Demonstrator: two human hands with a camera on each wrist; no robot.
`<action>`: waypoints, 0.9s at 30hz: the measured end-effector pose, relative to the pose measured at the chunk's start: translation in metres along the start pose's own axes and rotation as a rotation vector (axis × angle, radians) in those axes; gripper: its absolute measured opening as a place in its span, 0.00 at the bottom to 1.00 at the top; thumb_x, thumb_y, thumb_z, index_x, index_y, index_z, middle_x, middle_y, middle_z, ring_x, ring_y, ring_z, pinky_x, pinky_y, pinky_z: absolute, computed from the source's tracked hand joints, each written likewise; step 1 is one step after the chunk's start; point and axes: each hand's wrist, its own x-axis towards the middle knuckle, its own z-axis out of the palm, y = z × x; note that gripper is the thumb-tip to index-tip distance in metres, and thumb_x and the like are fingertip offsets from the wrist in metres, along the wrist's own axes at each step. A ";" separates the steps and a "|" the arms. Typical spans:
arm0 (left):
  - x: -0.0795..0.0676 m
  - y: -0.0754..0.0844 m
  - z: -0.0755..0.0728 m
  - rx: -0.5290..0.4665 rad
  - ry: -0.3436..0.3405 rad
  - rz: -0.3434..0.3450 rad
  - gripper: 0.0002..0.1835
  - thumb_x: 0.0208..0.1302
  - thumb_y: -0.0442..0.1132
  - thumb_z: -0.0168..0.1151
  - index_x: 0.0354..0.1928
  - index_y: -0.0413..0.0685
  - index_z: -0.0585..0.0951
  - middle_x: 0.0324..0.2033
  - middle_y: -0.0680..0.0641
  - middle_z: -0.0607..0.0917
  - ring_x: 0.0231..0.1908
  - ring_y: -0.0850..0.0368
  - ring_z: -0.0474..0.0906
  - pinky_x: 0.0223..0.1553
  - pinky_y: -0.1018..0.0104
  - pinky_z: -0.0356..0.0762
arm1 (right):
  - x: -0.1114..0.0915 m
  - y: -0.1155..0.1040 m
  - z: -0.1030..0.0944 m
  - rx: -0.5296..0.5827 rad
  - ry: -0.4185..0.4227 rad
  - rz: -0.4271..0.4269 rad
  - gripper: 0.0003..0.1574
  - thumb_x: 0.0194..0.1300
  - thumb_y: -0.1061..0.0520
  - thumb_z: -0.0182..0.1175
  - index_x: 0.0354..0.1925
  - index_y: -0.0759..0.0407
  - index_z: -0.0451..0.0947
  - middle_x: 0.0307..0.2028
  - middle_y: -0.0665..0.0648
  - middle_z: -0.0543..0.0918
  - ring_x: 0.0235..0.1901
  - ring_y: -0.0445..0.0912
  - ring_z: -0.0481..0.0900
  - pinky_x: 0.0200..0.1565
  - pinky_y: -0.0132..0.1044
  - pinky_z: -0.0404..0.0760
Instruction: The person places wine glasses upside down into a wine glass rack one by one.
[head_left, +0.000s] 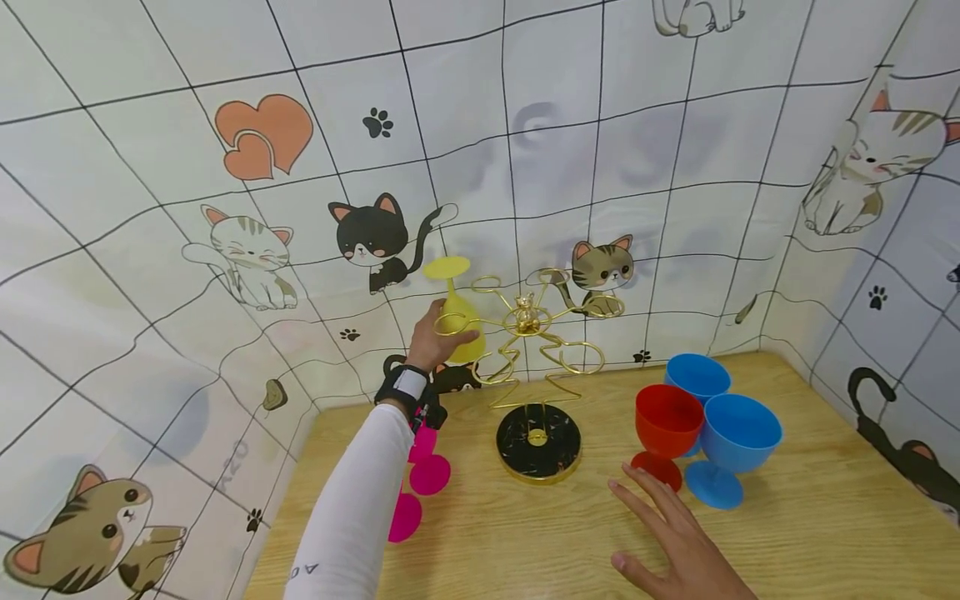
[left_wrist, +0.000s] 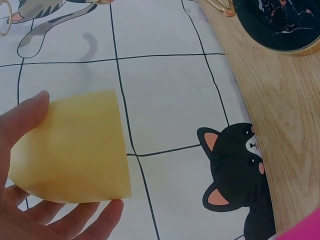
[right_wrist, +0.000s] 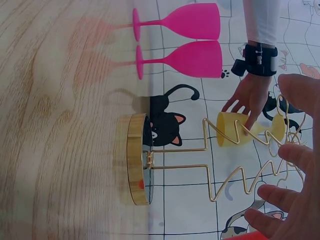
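My left hand (head_left: 433, 342) grips the bowl of a yellow plastic goblet (head_left: 463, 321), thumb on one side and fingers on the other. The goblet is upside down, its round foot on top and its rim facing down. It is raised above the table, beside the gold wire glass rack (head_left: 527, 317), whose left loops overlap it in the head view. That rack stands upright on a round black marbled base (head_left: 538, 443). Low at the right, my right hand (head_left: 678, 550) has spread fingers and holds nothing, close to a red goblet (head_left: 669, 421).
Two blue goblets (head_left: 738, 433) stand upright beside the red one on the wooden table (head_left: 570, 542). Several pink goblets (right_wrist: 192, 59) stand at the left, partly hidden by my left forearm in the head view. A cat-printed wall covering (head_left: 487, 183) rises directly behind.
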 end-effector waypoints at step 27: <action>0.017 0.016 0.023 -0.035 -0.017 0.120 0.45 0.53 0.43 0.72 0.70 0.36 0.62 0.54 0.34 0.78 0.53 0.38 0.76 0.56 0.47 0.77 | -0.004 -0.011 0.003 -0.030 0.026 -0.052 0.45 0.59 0.30 0.61 0.72 0.26 0.58 0.73 0.52 0.62 0.67 0.62 0.63 0.51 0.74 0.72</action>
